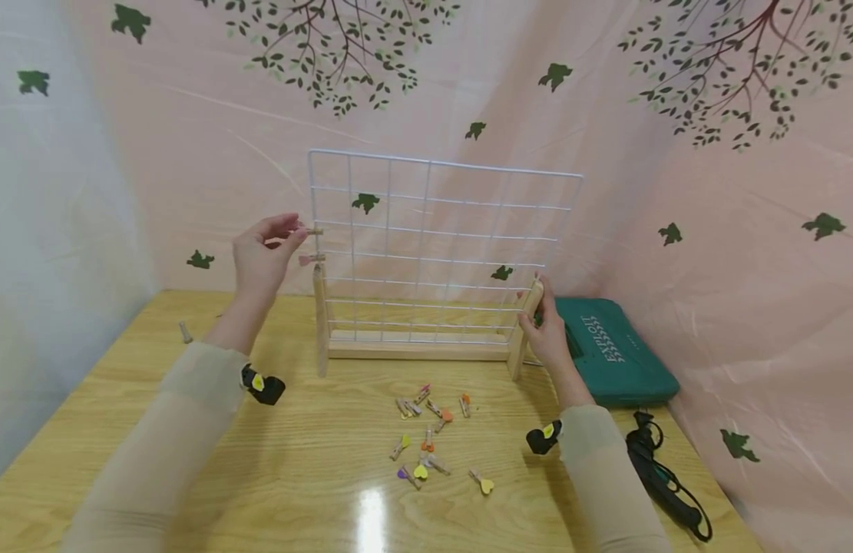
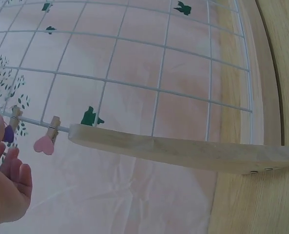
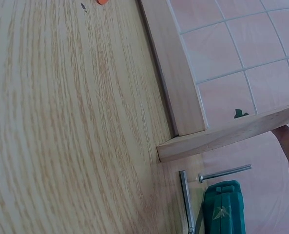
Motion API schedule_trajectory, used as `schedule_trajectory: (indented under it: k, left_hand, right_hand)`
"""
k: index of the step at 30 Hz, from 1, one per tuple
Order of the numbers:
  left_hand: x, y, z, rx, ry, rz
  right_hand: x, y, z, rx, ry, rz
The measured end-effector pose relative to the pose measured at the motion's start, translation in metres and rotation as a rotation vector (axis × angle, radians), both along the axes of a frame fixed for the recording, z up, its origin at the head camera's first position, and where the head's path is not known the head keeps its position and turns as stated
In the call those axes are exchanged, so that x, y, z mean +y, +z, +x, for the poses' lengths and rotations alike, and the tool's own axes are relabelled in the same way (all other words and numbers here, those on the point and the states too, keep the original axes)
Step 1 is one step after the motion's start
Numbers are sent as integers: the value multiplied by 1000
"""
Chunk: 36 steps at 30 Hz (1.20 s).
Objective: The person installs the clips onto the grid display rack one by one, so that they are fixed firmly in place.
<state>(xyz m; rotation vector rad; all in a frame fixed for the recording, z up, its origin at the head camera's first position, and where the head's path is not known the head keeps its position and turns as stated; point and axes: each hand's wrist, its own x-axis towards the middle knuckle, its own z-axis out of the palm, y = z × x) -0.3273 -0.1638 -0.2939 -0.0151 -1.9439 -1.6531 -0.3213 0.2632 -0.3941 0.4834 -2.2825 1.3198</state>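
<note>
white wire grid [image 1: 429, 162]: pretty much upright in a pale wood stand [image 1: 419, 355] on the tabletop [image 1: 274, 461] | purple-heart peg [image 2: 9, 134]: at grid's left edge | pink-heart peg [image 2: 44, 145]: clipped just below, heart facing outward

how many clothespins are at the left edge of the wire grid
2: a pink-heart clothespin just above the left wooden upright, and a purple-heart clothespin above that, pinched by the left hand. The hand could hide another.
</note>
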Motion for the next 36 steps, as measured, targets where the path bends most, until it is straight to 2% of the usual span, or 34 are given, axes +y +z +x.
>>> schedule_trajectory:
  k: [5,8,11,16,20,23,28,32,36]
  left_hand:
    - [3,0,21,60,31,-193]
    - [12,-8,37,102,3,-289]
    - [23,-26,49,101,-90,-374]
    - [41,-63,66,18,-254,-481]
    - [55,-91,76,-42,-363,-565]
    - [65,-112,82,-58,-443,-618]
    - [79,-146,90,-95,-613,-691]
    - [88,-163,97,-135,-742,-758]
    - [96,-171,101,-110,-833,-815]
  right_hand:
    - [8,-13,-11,22,-6,22]
    - [9,-15,-12,44,-3,3]
    - [8,-15,-12,44,-12,-7]
    - [7,-14,-13,18,-17,-2]
    - [8,-16,-15,20,-11,3]
    - [9,-16,-16,22,-15,8]
    - [7,-14,-15,10,-18,9]
    - [2,-6,-7,1,0,-23]
    - [-5,2,3,14,8,-24]
